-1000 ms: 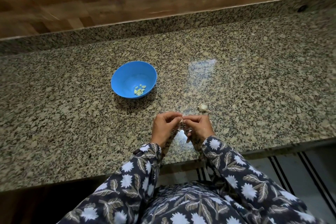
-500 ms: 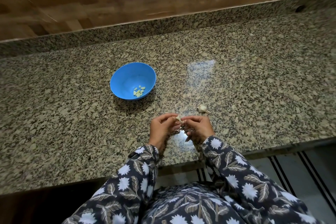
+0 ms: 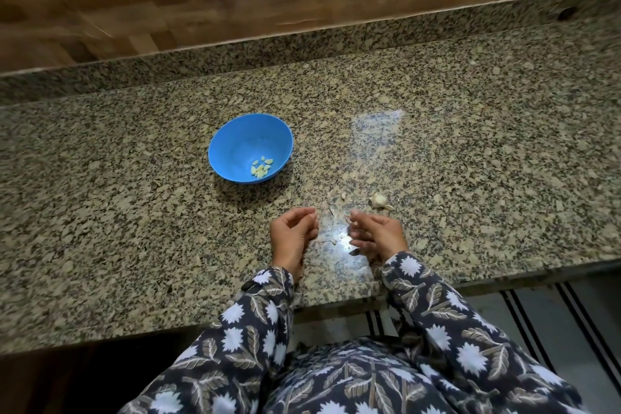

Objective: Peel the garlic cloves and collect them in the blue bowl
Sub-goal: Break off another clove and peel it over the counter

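Note:
The blue bowl (image 3: 235, 141) stands on the granite counter (image 3: 134, 228), left of and beyond my hands, with several peeled pale-yellow garlic cloves (image 3: 261, 166) at its bottom. An unpeeled part of a garlic bulb (image 3: 378, 200) lies just beyond my right hand. My left hand (image 3: 292, 235) hovers with its fingers curled inward; whether anything is inside is hidden. Pinched at the fingertips of my right hand (image 3: 378, 233) is a small pale piece of garlic (image 3: 348, 219); clove or skin is unclear. The two hands are a short gap apart.
Thin bits of garlic skin (image 3: 328, 241) lie on the counter between my hands, and a small pale bit (image 3: 343, 196) lies beyond them. The counter's front edge (image 3: 336, 301) runs just under my wrists. A wooden wall (image 3: 235, 10) rises behind the granite backsplash.
My hands, joined at the fingertips over a clove before, have pulled apart sideways. Scraps of skin now show on the counter between them.

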Action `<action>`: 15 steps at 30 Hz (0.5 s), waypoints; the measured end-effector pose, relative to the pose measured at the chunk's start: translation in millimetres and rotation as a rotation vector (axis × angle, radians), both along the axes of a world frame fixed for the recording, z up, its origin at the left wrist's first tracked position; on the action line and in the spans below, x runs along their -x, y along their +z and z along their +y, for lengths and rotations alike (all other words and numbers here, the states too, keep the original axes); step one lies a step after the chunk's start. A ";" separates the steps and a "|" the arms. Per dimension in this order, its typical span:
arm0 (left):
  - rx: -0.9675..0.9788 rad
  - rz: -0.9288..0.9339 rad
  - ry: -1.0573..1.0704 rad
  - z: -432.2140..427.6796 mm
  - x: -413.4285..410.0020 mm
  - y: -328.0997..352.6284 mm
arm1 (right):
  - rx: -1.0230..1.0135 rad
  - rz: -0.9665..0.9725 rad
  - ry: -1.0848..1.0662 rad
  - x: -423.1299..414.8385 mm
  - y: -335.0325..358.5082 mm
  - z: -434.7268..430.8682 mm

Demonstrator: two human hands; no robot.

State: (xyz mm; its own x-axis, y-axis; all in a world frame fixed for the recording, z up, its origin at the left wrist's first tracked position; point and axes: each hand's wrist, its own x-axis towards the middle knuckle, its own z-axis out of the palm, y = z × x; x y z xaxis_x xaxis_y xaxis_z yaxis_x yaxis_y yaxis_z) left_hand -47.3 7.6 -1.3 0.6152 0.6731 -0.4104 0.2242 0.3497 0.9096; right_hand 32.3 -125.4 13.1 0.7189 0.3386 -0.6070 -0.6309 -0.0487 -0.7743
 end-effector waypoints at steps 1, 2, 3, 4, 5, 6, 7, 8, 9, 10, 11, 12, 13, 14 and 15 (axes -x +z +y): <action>-0.170 0.064 -0.061 1.7 -0.6 -1.5 | 0.019 -0.012 0.003 -0.9 -0.5 -2.4; -0.356 0.122 -0.146 2.9 -2.2 -2.0 | 0.035 -0.023 0.003 -1.3 -0.6 -5.1; -0.515 0.155 -0.237 2.9 -5.5 -0.6 | 0.040 -0.026 0.000 -1.4 -0.5 -7.4; -0.635 0.169 -0.317 1.9 -10.3 2.8 | 0.033 -0.020 -0.008 -1.2 -0.6 -10.2; -0.716 0.178 -0.386 0.2 -17.5 7.6 | 0.020 -0.008 -0.021 -1.1 -0.2 -12.1; -0.781 0.195 -0.439 -1.8 -26.1 12.0 | 0.008 0.003 -0.038 -1.2 -0.5 -14.6; -0.838 0.221 -0.482 -3.6 -35.8 15.2 | -0.001 0.010 -0.054 -1.5 -0.7 -16.3; -0.897 0.255 -0.515 -4.9 -45.2 16.2 | -0.006 0.013 -0.067 -2.1 -1.2 -18.1; -0.952 0.293 -0.543 -5.8 -53.6 15.9 | -0.013 0.018 -0.080 -2.5 -1.8 -19.4; -1.000 0.325 -0.558 -7.1 -60.1 15.5 | -0.022 0.026 -0.095 -2.7 -2.5 -20.4; -1.034 0.347 -0.569 -8.0 -65.3 13.8 | -0.035 0.036 -0.112 -2.5 -3.2 -21.2; -1.054 0.352 -0.578 -9.3 -69.5 11.3 | -0.046 0.044 -0.127 -2.0 -4.1 -22.3; -1.063 0.355 -0.588 -10.4 -72.6 9.3 | -0.057 0.050 -0.141 -1.5 -5.0 -22.8; -1.067 0.353 -0.588 -12.0 -74.7 8.9 | -0.064 0.055 -0.153 -0.9 -5.5 -23.8; -1.059 0.352 -0.582 -12.1 -76.2 9.1 | -0.072 0.061 -0.165 -0.8 -5.8 -24.5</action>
